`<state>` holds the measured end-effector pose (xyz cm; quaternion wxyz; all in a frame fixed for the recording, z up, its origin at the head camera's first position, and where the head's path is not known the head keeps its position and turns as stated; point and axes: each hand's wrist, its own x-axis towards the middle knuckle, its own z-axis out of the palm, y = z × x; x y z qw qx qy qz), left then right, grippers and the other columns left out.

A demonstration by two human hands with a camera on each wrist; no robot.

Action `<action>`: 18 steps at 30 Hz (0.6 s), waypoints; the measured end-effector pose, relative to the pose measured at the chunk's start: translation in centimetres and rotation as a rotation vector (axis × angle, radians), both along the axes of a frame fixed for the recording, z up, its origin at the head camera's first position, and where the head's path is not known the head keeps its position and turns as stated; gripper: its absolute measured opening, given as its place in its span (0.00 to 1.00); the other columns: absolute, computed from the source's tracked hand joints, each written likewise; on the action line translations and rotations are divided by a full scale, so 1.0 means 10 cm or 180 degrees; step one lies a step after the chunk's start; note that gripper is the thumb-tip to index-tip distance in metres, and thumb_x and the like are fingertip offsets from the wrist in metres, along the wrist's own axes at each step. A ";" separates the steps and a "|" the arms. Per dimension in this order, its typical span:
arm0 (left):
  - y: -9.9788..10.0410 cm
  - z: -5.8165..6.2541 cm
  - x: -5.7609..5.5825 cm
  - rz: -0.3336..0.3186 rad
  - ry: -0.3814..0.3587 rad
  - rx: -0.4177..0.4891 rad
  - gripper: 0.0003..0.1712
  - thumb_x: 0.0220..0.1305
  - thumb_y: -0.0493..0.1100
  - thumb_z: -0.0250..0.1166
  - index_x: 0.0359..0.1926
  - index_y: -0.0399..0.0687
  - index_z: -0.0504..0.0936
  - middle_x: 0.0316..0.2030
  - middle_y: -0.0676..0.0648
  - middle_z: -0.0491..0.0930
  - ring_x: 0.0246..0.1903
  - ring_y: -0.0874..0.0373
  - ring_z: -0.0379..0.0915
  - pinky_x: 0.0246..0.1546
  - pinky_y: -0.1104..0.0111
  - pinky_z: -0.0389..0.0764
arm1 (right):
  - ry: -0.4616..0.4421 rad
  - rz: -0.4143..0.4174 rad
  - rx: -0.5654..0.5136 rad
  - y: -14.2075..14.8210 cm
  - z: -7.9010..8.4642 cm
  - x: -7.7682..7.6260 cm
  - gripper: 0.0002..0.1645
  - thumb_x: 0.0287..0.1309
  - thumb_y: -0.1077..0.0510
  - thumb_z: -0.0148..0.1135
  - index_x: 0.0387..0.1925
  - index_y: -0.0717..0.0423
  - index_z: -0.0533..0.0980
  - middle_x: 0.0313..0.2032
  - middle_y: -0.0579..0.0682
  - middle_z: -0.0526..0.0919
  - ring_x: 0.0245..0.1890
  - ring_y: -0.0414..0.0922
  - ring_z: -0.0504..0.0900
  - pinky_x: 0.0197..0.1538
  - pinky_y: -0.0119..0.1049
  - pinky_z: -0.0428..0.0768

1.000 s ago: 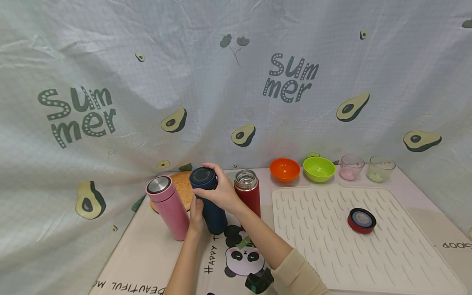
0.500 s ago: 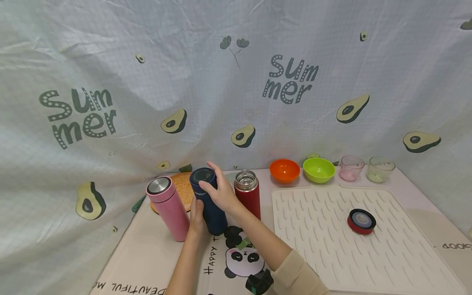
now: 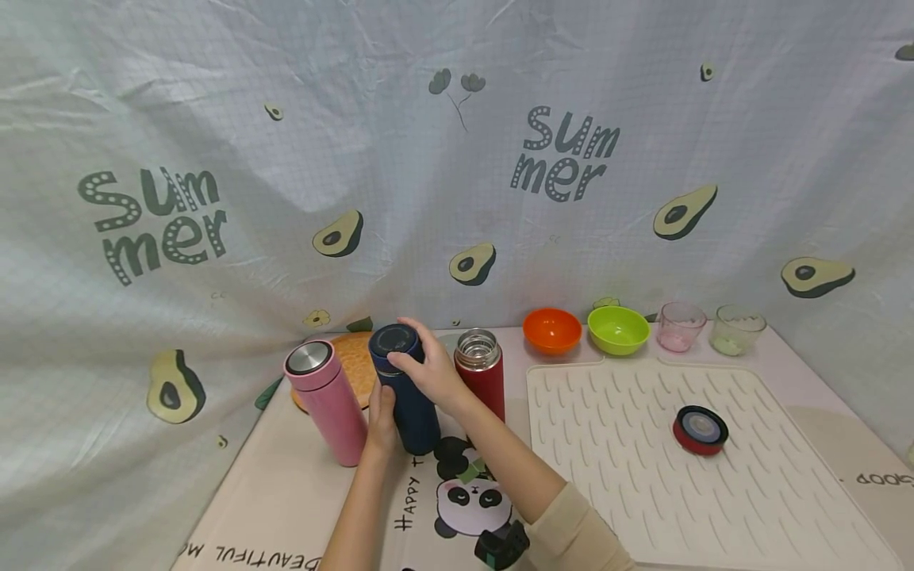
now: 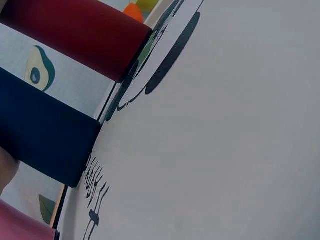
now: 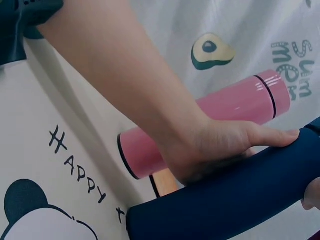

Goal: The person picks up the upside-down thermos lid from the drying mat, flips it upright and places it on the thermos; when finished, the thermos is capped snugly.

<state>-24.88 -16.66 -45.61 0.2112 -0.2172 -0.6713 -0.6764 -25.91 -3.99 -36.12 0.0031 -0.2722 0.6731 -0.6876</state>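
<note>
Blue flask (image 3: 416,416) stood upright on desk (image 3: 278,492); left hand (image 3: 382,418) clamped round it from left, right hand (image 3: 437,374) clamped higher, on lid (image 3: 393,339).

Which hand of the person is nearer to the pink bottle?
The left hand: it grips the blue bottle on the side facing the pink bottle. The right hand is farther, at the blue lid, on the opposite side.

Reaching in over desk (image 3: 271,476) from near side with both arms. Gripping low with left hand (image 3: 382,420), with thumb (image 5: 275,138) straight and pointing up. Gripping higher with right hand (image 3: 434,371), between spread thumb and fingers (image 3: 420,331). Aiming left forearm (image 3: 357,496) nearly straight at far edge; slanting right forearm (image 3: 510,452) leftward, bare up to beige sleeve (image 3: 581,527).
</note>
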 end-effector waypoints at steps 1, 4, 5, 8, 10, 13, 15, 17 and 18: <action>0.00 0.00 0.00 -0.0001 0.0017 0.0004 0.37 0.69 0.60 0.36 0.66 0.35 0.53 0.51 0.60 0.71 0.50 0.64 0.68 0.51 0.73 0.68 | -0.0030 -0.0005 -0.0015 0.00 0.01 0.00 0.34 0.58 0.60 0.56 0.64 0.57 0.57 0.56 0.58 0.68 0.53 0.50 0.71 0.55 0.43 0.70; -0.01 0.00 -0.01 0.0009 0.0052 0.0005 0.36 0.69 0.60 0.37 0.64 0.34 0.55 0.50 0.59 0.72 0.49 0.64 0.69 0.51 0.73 0.69 | -0.0075 -0.0061 -0.0018 0.01 0.08 0.06 0.35 0.55 0.61 0.61 0.61 0.60 0.57 0.51 0.58 0.69 0.49 0.50 0.73 0.51 0.40 0.74; -0.01 0.00 -0.01 0.0011 0.0051 -0.0001 0.36 0.69 0.60 0.37 0.64 0.35 0.55 0.51 0.59 0.71 0.49 0.64 0.69 0.51 0.73 0.69 | -0.0091 -0.0070 -0.0009 0.01 0.11 0.08 0.35 0.55 0.61 0.60 0.62 0.60 0.57 0.52 0.58 0.69 0.49 0.50 0.73 0.52 0.40 0.73; -0.01 0.01 0.00 0.0005 0.0004 -0.0011 0.38 0.69 0.61 0.37 0.66 0.36 0.53 0.51 0.59 0.71 0.51 0.64 0.68 0.52 0.73 0.68 | -0.0140 0.0028 0.0015 0.05 0.21 0.18 0.33 0.59 0.61 0.54 0.64 0.62 0.55 0.57 0.61 0.67 0.55 0.53 0.70 0.57 0.45 0.69; -0.01 0.01 0.01 -0.0010 -0.0047 -0.0011 0.38 0.69 0.62 0.36 0.67 0.37 0.51 0.52 0.59 0.70 0.52 0.63 0.67 0.52 0.73 0.67 | -0.0154 0.0155 -0.0040 0.05 0.18 0.15 0.33 0.60 0.62 0.50 0.65 0.62 0.54 0.58 0.62 0.66 0.57 0.53 0.68 0.59 0.48 0.66; -0.01 0.02 0.02 -0.0010 -0.0105 -0.0002 0.38 0.69 0.61 0.36 0.67 0.37 0.50 0.53 0.59 0.69 0.53 0.63 0.66 0.53 0.72 0.66 | -0.0182 0.0205 -0.0128 0.02 0.08 0.05 0.33 0.59 0.61 0.53 0.64 0.60 0.55 0.56 0.59 0.67 0.54 0.51 0.70 0.56 0.46 0.69; 0.00 0.03 0.03 0.0001 -0.0122 0.0003 0.37 0.70 0.60 0.36 0.67 0.36 0.51 0.53 0.60 0.69 0.53 0.64 0.66 0.54 0.73 0.66 | -0.0182 0.0142 -0.0123 0.00 0.02 -0.01 0.34 0.56 0.61 0.57 0.63 0.58 0.56 0.54 0.57 0.68 0.51 0.49 0.72 0.52 0.44 0.72; 0.00 0.04 0.03 0.0016 -0.0127 0.0013 0.36 0.70 0.58 0.36 0.66 0.35 0.52 0.53 0.59 0.69 0.53 0.64 0.66 0.54 0.73 0.66 | -0.0166 0.0103 -0.0130 -0.01 0.01 -0.02 0.36 0.55 0.61 0.59 0.63 0.56 0.55 0.53 0.56 0.67 0.50 0.49 0.72 0.52 0.43 0.73; 0.01 0.04 0.03 0.0020 -0.0130 0.0025 0.36 0.70 0.58 0.36 0.66 0.35 0.53 0.52 0.59 0.69 0.52 0.63 0.66 0.54 0.73 0.66 | -0.0162 0.0087 -0.0108 -0.01 0.01 -0.01 0.36 0.56 0.60 0.59 0.64 0.56 0.55 0.54 0.56 0.67 0.52 0.50 0.71 0.53 0.44 0.72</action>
